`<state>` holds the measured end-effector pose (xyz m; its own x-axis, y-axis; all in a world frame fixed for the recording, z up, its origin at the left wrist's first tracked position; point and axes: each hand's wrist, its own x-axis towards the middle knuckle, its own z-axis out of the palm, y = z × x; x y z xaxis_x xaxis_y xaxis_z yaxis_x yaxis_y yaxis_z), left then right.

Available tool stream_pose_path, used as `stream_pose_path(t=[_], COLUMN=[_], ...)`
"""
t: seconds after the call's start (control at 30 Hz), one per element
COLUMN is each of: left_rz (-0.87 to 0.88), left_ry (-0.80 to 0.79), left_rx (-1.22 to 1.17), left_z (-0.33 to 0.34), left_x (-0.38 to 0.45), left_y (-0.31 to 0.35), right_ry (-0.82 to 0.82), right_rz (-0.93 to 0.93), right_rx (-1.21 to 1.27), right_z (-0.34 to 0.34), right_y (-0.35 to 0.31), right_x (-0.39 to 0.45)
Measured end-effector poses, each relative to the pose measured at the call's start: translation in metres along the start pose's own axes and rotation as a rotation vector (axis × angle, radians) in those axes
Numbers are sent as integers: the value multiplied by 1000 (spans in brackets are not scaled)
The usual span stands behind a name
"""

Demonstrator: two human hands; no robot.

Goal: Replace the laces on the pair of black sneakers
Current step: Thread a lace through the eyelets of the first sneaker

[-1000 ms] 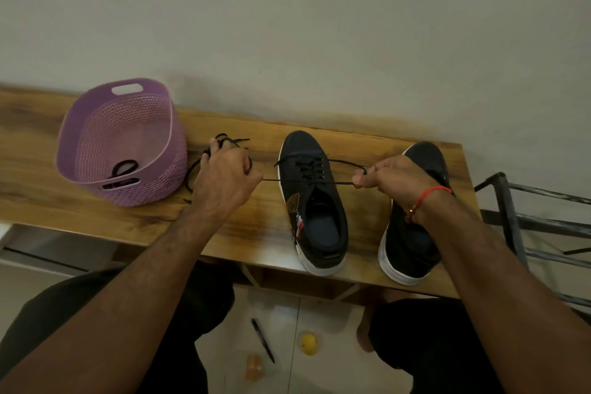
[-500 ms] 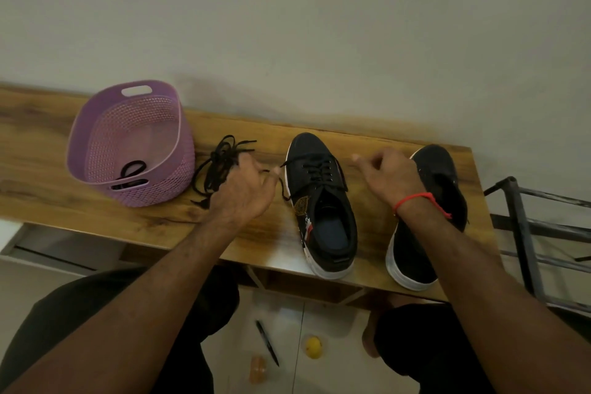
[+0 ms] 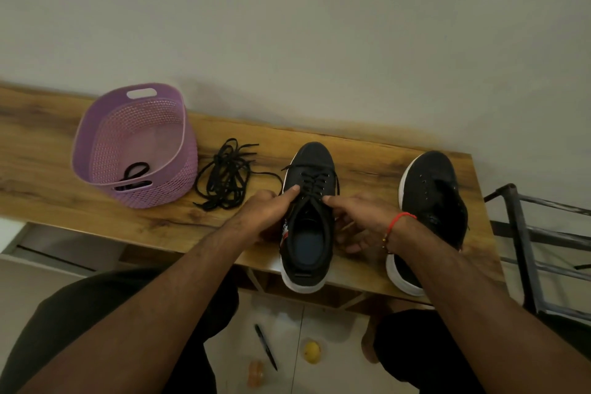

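Observation:
Two black sneakers with white soles stand on the wooden table (image 3: pixel 48 150). The middle sneaker (image 3: pixel 315 157) has a black lace threaded through its front eyelets, and the lace ends hang loose at both sides. My left hand (image 3: pixel 265 214) holds its left side, one digit lying on the upper by the eyelets. From the other side my right hand (image 3: pixel 361 224) holds it too, one digit at the tongue's edge and the other fingers curled beside the shoe. The right sneaker (image 3: pixel 428 182) shows bare eyelets. A loose bundle of black lace (image 3: pixel 227 176) lies left of the middle sneaker.
A purple perforated basket (image 3: pixel 96 137) stands at the left with a black lace (image 3: pixel 136 171) inside. A dark metal rack (image 3: pixel 527 233) is beyond the table's right end. On the floor below lie a pen (image 3: pixel 265 345), a yellow object (image 3: pixel 311 352) and an orange object (image 3: pixel 256 373).
A second ago both hands pulled the lace ends taut sideways. They let go, my left hand left the lace bundle on the table, and both hands came in to the middle sneaker's sides.

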<state>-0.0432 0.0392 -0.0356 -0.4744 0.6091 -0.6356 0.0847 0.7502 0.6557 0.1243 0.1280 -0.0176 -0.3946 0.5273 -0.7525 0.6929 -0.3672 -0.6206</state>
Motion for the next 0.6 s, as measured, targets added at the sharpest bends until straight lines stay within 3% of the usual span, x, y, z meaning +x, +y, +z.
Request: stream_pose_path(t=[0.17, 0.3, 0.5, 0.6], left_rz=[63, 194, 256, 355], left_ry=[24, 157, 213, 238], left_rx=[4, -33, -176, -78], left_z=[1, 3, 5, 9], left_x=[9, 10, 7, 8], left_y=[-3, -5, 1, 1], right_ry=[3, 43, 85, 80], right_rz=[27, -1, 36, 41], right_rx=[48, 150, 51, 59], right_z=[-4, 0, 0, 2], right_y=[3, 4, 7, 9], right_x=[-1, 2, 4, 4])
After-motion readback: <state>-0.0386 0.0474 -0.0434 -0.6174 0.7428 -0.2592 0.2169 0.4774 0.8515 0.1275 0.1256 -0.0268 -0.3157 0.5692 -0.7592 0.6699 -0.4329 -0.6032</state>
